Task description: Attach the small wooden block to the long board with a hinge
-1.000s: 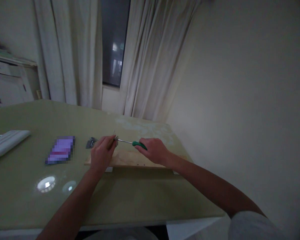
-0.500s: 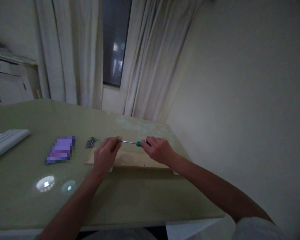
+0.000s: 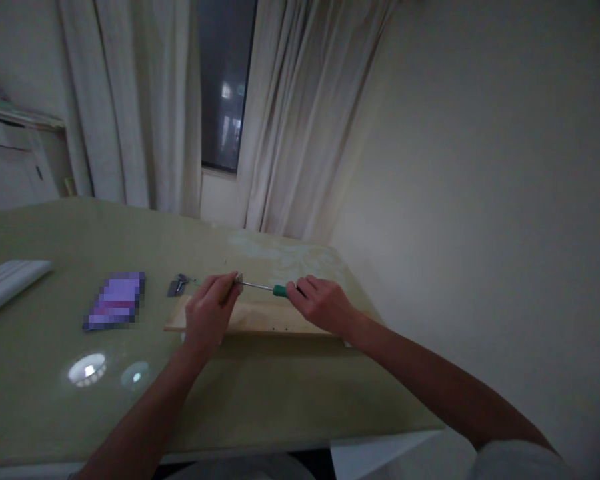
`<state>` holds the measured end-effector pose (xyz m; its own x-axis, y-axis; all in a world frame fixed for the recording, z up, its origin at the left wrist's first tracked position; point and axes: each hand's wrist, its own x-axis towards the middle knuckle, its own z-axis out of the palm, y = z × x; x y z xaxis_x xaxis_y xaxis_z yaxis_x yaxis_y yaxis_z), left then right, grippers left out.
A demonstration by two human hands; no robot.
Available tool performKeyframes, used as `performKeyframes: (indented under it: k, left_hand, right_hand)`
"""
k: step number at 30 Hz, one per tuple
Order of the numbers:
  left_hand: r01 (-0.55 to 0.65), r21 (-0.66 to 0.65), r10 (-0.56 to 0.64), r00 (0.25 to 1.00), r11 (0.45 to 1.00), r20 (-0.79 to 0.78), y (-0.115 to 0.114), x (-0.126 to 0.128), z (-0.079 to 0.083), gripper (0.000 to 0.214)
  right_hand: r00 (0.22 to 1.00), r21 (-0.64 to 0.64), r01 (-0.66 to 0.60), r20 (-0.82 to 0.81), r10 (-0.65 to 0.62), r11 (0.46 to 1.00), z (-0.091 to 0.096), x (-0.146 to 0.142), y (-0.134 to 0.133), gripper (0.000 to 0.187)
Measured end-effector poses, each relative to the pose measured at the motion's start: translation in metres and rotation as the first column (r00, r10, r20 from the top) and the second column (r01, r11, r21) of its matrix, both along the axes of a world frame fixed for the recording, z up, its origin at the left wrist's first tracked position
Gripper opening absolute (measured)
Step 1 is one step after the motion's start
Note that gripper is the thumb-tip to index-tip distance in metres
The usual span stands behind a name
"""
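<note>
My right hand [image 3: 323, 303] is wrapped round the green handle of a screwdriver [image 3: 257, 286]. Its thin metal shaft lies nearly level and points left. The tip meets a small metal piece [image 3: 239, 283] pinched in the fingers of my left hand [image 3: 211, 307]; most of that piece is hidden, so its kind is unclear. Below both hands a pale wooden board [image 3: 265, 319] lies raised on light supports, with small dark holes near its front edge. Beyond the board's left end rest a few small metal parts [image 3: 177, 285].
A blurred purple packet [image 3: 115, 300] lies on the greenish table [image 3: 260, 393], left of the board. Further left is a long white object [image 3: 15, 283]. Curtains [image 3: 305, 133] hang behind the table, and a bare wall [image 3: 480, 200] stands at the right.
The view has shifted slightly, so most things appear a little further left. Both hands keep their hold on the screwdriver and the small metal piece.
</note>
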<state>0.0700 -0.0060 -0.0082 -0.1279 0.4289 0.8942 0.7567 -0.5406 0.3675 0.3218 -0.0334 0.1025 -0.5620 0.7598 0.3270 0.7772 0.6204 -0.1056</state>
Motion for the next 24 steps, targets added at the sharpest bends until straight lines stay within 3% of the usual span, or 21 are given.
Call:
performKeyframes:
  k: [2,6,7,8,11,13,15,17,21,23,24]
  left_hand:
    - [-0.007,0.014,0.008,0.999,1.000,-0.034,0.000,0.001,-0.002,0.019]
    - [0.004,0.028,-0.001,0.995,1.000,-0.096,0.001,0.003,-0.006,0.021]
    - [0.012,0.036,-0.008,0.994,0.999,-0.110,0.001,0.003,-0.006,0.021]
    - [0.018,0.043,-0.012,0.993,0.999,-0.121,0.001,0.003,-0.006,0.020]
    - [0.006,0.045,0.000,0.992,0.999,-0.130,0.001,0.004,-0.007,0.020]
    - [-0.019,0.033,0.022,0.994,0.999,-0.111,0.001,0.005,-0.008,0.020]
    - [-0.031,0.024,0.034,0.994,0.999,-0.103,0.002,0.004,-0.010,0.021]
    - [-0.036,0.030,0.039,0.993,0.999,-0.111,0.003,0.003,-0.011,0.020]
    - [-0.040,0.064,0.049,0.988,0.997,-0.146,0.003,0.000,-0.009,0.018]
    - [-0.039,0.054,0.047,0.988,0.998,-0.148,0.003,-0.001,-0.008,0.019]
    - [-0.039,0.040,0.044,0.990,0.998,-0.133,0.003,-0.001,-0.008,0.020]
  right_hand:
    - [0.997,-0.181,0.013,-0.069,-0.026,0.983,-0.008,-0.002,0.001,0.032]
    - [0.992,-0.520,0.008,-0.104,-0.073,0.854,-0.023,-0.007,0.000,0.058]
    - [0.990,-0.527,0.013,-0.112,-0.085,0.849,-0.025,-0.006,-0.002,0.055]
    - [0.990,-0.475,0.028,-0.110,-0.091,0.879,-0.026,-0.004,-0.003,0.047]
    - [0.993,-0.130,0.121,0.003,-0.122,0.984,-0.023,0.006,-0.007,0.036]
    - [0.987,0.058,0.108,0.110,-0.114,0.992,-0.019,0.012,-0.008,0.029]
    - [0.994,0.002,0.086,0.069,-0.086,0.996,-0.017,0.013,-0.006,0.031]
    - [0.994,-0.161,0.078,-0.062,-0.089,0.984,-0.019,0.008,-0.003,0.034]
    - [0.985,-0.448,0.020,-0.146,-0.096,0.894,-0.030,-0.005,0.003,0.064]
    - [0.982,-0.509,-0.009,-0.167,-0.089,0.860,-0.033,-0.006,0.004,0.064]
    - [0.980,-0.477,-0.009,-0.179,-0.087,0.879,-0.032,-0.005,0.004,0.056]
